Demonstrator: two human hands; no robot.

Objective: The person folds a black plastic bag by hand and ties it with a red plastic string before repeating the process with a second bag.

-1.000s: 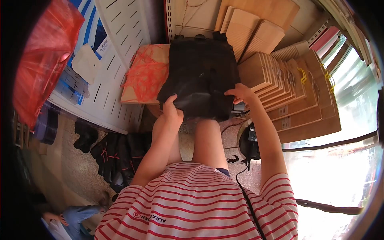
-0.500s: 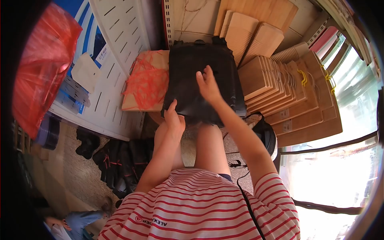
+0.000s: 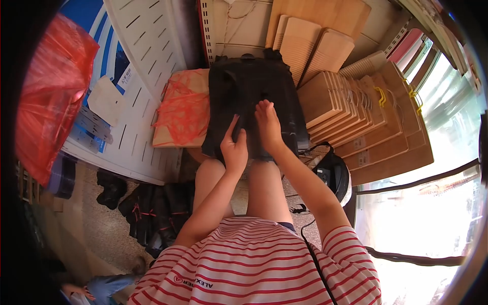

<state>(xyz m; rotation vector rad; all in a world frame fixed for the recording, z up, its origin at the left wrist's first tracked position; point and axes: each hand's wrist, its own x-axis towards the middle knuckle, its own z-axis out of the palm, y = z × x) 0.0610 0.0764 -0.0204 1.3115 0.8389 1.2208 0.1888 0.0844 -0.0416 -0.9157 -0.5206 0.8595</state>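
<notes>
In front of my knees lies a pile of black, slightly shiny sheets (image 3: 231,91), which look like flattened plastic bags with tabs at the far edge. My right hand (image 3: 268,124) rests palm down on the near half of the pile, fingers stretched forward. Just to its left, my left hand (image 3: 235,151) is over the near part, with index finger and thumb apart; its other fingers are partly hidden. I see nothing held in either hand. A small dark mark or hole shows in the top sheet beyond the right fingertips.
Left of the pile is a board with red plastic string (image 3: 180,109). Wooden cutting boards (image 3: 325,99) and washboards (image 3: 300,43) stand to the right and behind. Black bundles (image 3: 155,211) lie on the floor. A white slotted panel (image 3: 147,56) rises at left. Another person's sleeve (image 3: 109,287) shows lower left.
My left hand has moved right and inward from the pile's left near edge. My right hand has come down nearer to me, with its fingers now flatter. The top sheet looks more rumpled.
</notes>
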